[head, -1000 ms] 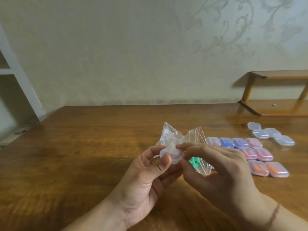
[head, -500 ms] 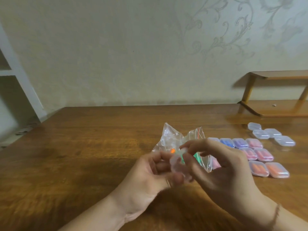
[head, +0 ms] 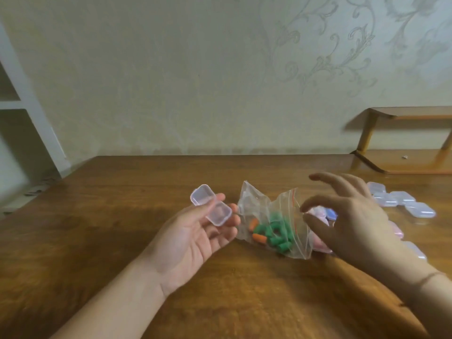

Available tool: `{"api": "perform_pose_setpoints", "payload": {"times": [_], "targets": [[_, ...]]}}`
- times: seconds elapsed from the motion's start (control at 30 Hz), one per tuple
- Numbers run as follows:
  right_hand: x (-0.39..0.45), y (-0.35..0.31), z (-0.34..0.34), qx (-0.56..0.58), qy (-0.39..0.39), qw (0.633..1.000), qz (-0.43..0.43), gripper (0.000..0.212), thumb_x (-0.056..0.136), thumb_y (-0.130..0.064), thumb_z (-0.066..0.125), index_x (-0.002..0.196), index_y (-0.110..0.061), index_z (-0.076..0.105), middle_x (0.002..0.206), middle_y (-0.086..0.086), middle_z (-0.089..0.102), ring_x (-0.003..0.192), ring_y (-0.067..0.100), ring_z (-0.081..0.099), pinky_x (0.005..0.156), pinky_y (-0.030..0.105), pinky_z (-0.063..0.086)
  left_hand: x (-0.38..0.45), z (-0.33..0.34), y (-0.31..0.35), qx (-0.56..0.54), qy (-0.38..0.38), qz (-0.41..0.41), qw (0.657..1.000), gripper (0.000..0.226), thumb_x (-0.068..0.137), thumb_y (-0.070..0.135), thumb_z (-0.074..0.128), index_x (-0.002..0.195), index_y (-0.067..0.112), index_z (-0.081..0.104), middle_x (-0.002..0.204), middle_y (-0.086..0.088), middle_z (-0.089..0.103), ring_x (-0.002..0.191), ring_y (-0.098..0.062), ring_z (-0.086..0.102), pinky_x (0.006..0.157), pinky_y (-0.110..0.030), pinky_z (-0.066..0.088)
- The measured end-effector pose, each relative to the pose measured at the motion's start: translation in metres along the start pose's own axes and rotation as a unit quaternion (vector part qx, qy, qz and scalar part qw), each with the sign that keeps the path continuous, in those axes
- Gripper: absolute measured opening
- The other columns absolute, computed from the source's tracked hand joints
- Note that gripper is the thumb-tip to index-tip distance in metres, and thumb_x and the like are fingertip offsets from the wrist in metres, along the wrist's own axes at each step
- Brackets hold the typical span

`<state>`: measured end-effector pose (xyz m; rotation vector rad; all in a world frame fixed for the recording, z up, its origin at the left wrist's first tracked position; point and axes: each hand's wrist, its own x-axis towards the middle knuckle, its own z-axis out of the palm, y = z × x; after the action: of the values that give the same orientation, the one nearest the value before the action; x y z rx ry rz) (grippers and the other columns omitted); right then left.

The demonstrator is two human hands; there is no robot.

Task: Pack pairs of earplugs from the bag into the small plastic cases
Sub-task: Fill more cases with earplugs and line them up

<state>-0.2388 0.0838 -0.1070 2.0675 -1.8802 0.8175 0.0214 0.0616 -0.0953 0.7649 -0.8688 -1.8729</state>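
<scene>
Table (head: 122, 241) runs back to the wall (head: 171, 69). Bag (head: 264, 211) lies on the table near centre, earplugs (head: 276, 233) inside it, bunched toward its near end. Left hand (head: 195, 236) is just left of the bag, palm up, with an opened case (head: 211, 204) lying across its fingers; the case's lid half points away toward the wall. Right hand (head: 347, 221) is above the bag's right edge, fingers spread over it, not clearly touching. Filled cases (head: 327, 214) sit on the table right of the bag, mostly hidden behind the right hand. Empty cases (head: 401, 200) are clustered farther right and back. Shelf unit (head: 403, 162) stands at the table's far right corner, against the wall.
</scene>
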Motion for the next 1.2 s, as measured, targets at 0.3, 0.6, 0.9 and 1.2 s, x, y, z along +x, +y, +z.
{"api": "perform_pose_setpoints", "payload": {"times": [0.3,0.6,0.9,1.2], "targets": [[0.006,-0.008,0.023,0.091,-0.167,0.977,-0.092,0.025,0.085,-0.058,0.05,0.1,-0.053,0.068,0.154,-0.03,-0.016,0.144,0.008,-0.024,0.117,0.051,0.007,0.002,0.003,-0.005,0.004,0.037,-0.029,0.999,0.051,0.08,0.026,0.065,0.128,0.01,0.056,0.121,-0.023,0.068,0.094,-0.03,0.072,0.084,-0.041,0.058],[0.006,-0.046,0.025,0.023,-0.2,0.974,-0.102,0.03,0.081,-0.062,0.047,0.102,-0.053,0.066,0.154,-0.024,-0.025,0.143,0.013,-0.03,0.118,0.05,-0.006,0.007,0.002,-0.014,0.03,0.065,-0.075,0.995,0.059,0.07,0.026,0.069,0.126,0.01,0.058,0.113,-0.018,0.073,0.101,-0.029,0.072,0.085,-0.038,0.058],[0.004,-0.065,0.02,-0.018,-0.233,0.972,-0.016,0.035,0.079,-0.067,0.053,0.11,-0.053,0.063,0.159,-0.019,-0.017,0.144,0.019,-0.028,0.117,0.056,-0.007,0.006,0.005,-0.014,0.115,0.061,-0.089,0.987,0.041,0.083,0.023,0.068,0.121,0.009,0.062,0.11,-0.015,0.074,0.096,-0.025,0.074,0.079,-0.033,0.06],[-0.003,-0.067,0.02,0.021,-0.185,0.983,-0.003,0.023,0.085,-0.058,0.056,0.105,-0.051,0.066,0.16,-0.02,-0.008,0.145,0.018,-0.024,0.116,0.053,-0.007,0.005,0.006,-0.012,0.097,0.07,-0.091,0.989,0.055,0.068,0.025,0.07,0.12,0.006,0.061,0.102,-0.017,0.076,0.093,-0.026,0.074,0.081,-0.034,0.059]]}}
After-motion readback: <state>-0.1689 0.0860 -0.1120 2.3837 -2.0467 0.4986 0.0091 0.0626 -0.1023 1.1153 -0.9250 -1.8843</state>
